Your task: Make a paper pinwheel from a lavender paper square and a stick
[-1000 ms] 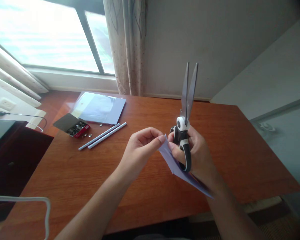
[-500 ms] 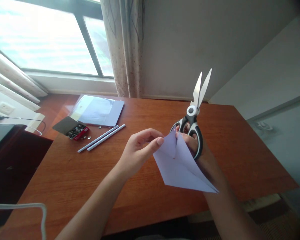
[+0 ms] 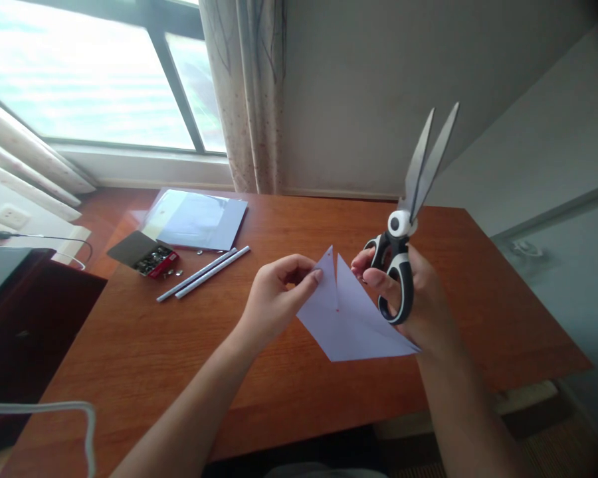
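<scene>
My left hand (image 3: 282, 292) pinches a pale lilac sheet of paper (image 3: 351, 328) at its left edge, thumb on top. The sheet is folded, with a slit running down from its top edge to near a small reddish dot; another dot marks the tip left of the slit. In my right hand (image 3: 423, 292) are black-and-white scissors (image 3: 401, 249), their handles around my fingers. The blades point up and away, slightly apart. My right thumb and fingertips are just right of the paper's upper edge; I cannot tell if they touch it.
On the wooden table (image 3: 144, 372) lie two pale rods (image 3: 212, 273). Behind them are an open red box of metal pins (image 3: 154, 257), several loose pins, and a clear sleeve with pale sheets (image 3: 199, 219). A white cable (image 3: 87, 425) crosses the lower left.
My right hand has come off the paper's tip and moved right with the scissors, which rose. The paper has shifted slightly left and its slit shows plainly.
</scene>
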Motion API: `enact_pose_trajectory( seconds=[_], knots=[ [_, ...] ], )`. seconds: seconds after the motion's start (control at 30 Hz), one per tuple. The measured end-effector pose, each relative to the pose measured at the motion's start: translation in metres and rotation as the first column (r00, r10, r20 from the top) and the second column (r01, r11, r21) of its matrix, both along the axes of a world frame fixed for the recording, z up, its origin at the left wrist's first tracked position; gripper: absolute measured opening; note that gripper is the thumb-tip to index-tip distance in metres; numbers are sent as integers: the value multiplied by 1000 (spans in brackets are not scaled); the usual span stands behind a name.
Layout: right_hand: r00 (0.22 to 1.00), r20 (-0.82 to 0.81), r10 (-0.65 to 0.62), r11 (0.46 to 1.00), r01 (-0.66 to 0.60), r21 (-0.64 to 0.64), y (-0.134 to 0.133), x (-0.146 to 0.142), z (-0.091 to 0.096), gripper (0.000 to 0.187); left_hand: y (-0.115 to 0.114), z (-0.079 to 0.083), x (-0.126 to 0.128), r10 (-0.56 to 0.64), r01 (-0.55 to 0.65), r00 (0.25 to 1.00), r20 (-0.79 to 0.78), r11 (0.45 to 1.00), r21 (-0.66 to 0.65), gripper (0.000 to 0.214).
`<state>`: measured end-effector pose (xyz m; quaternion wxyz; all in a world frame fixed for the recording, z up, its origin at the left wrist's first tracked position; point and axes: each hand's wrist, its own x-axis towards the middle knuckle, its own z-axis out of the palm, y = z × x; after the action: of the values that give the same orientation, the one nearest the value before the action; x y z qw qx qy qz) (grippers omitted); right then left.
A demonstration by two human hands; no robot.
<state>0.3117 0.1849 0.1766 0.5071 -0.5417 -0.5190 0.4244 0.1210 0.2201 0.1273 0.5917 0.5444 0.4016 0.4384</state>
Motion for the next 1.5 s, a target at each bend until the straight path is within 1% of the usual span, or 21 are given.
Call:
enact_pose_trajectory(
  seconds=[0.07, 0.2, 0.33, 0.4, 0.47, 0.57, 0.67, 0.77, 0.87, 1.03, 1.23, 1.37, 1.5],
  knots=[
    [998, 57, 8, 1000, -7, -14, -2, 0, 3, 30, 0, 0, 0, -11, 11, 1000, -8, 1000, -3, 22],
    [984, 173, -29, 999, 33, -19, -3, -5, 5, 25, 1, -1, -1, -32, 34, 999, -44, 999, 36, 23],
    [989, 131, -62, 996, 69, -52, 0, -4, 1, 23, 2, -2, -2, -97, 98, 995, -38, 994, 37, 26],
    [993, 108, -56, 994, 66, -90, 3, -2, 0, 24, 3, -3, -3, -125, 127, 992, -33, 991, 45, 26],
    [995, 97, -36, 991, 49, -128, 7, 0, 0, 26, 3, -3, -4, -129, 132, 990, -49, 989, 60, 26],
    [998, 59, 0, 988, 9, -157, 12, -1, 0, 30, 2, -1, -4, -121, 137, 982, -142, 984, 111, 25],
    [998, 56, 36, 987, -27, -156, 15, -4, -1, 29, 1, 3, -3, -116, 163, 964, -239, 969, 185, 24],
    [994, 95, 47, 988, -33, -148, 16, -7, -1, 25, 1, 5, -3, -125, 193, 951, -281, 954, 228, 23],
    [993, 117, 34, 988, -15, -153, 16, -9, 0, 21, 1, 5, -3, -130, 206, 945, -301, 949, 239, 25],
    [994, 112, 16, 985, 3, -172, 14, -6, 3, 19, 3, 4, -7, -158, 230, 943, -292, 945, 233, 25],
    [997, 69, -38, 994, 45, -97, 11, 8, 1, 18, 8, 5, -15, -195, 261, 926, -322, 949, 179, 24],
    [999, -31, -7, 997, 5, -78, 11, 15, -3, 14, 10, 7, -17, -225, 261, 939, -259, 959, 112, 24],
    [998, -69, 7, 996, -13, -83, 12, 17, -7, 11, 11, 5, -18, -254, 260, 952, -170, 966, 9, 29]
  ],
)
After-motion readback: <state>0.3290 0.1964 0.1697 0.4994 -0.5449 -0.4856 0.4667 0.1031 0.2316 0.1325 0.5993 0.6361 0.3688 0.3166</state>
